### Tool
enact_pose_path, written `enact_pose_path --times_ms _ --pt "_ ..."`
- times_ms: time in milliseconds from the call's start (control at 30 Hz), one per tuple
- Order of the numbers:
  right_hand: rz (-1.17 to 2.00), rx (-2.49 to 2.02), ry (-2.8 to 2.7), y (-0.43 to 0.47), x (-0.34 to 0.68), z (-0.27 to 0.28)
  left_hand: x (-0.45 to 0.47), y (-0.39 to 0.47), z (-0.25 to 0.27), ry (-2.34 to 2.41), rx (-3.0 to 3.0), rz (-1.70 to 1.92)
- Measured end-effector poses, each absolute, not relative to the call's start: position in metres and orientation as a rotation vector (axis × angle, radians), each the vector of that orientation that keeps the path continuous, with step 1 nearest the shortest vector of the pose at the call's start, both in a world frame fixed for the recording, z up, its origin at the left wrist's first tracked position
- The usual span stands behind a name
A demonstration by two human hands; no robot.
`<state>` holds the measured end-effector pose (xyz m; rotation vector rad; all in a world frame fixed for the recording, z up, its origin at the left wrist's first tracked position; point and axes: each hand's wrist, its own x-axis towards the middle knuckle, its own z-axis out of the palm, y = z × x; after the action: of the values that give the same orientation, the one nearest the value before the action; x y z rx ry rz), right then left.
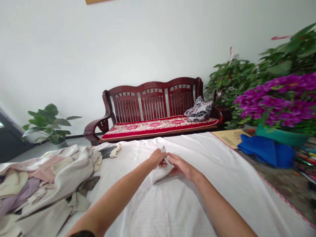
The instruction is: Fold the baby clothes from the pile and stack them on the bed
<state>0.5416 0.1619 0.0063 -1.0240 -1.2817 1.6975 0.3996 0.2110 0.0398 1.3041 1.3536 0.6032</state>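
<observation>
A small folded piece of light grey-white cloth (160, 174) rests near the middle of the white sheet (153, 210). My left hand (157, 158) is closed on its upper edge, with the fingers partly hidden behind the fabric. From the other side, my right hand (181, 166) grips the cloth, thumb on top and fingers curled under a fold. Both hands nearly meet at the top of the bundle, where a raised fold stands up between them. What the garment or cloth is cannot be made out.
A heap of loose clothes (56, 177) covers the left side. A dark garment with a cream ruffle (111, 151) lies beside it. Beyond stands a wooden bench (153, 105) with a cushion (199, 110). At right are a blue cloth (268, 151), purple flowers (278, 98) and leafy plants.
</observation>
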Motion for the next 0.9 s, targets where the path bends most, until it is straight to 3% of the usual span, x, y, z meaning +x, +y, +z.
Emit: enact_pose_path --times_ms 200,367,600,800,900 --pt "1.322 -1.150 -1.437 0.169 0.535 -0.006 0.392 0.202 0.033 1.324 1.391 0.672" --pt "1.161 -1.275 -1.443 0.173 0.544 -0.015 0.367 0.186 0.016 1.413 2.030 0.943" --pt "0.750 -1.514 -1.634 0.178 0.556 -0.018 0.375 0.170 -0.020 1.525 2.672 0.555" --pt "0.597 -1.869 -1.804 0.173 0.571 -0.013 0.393 0.168 -0.028 1.569 2.791 0.502" --pt "0.322 -1.971 -1.861 0.168 0.569 -0.005 0.397 0.166 -0.031 1.587 2.795 0.511"
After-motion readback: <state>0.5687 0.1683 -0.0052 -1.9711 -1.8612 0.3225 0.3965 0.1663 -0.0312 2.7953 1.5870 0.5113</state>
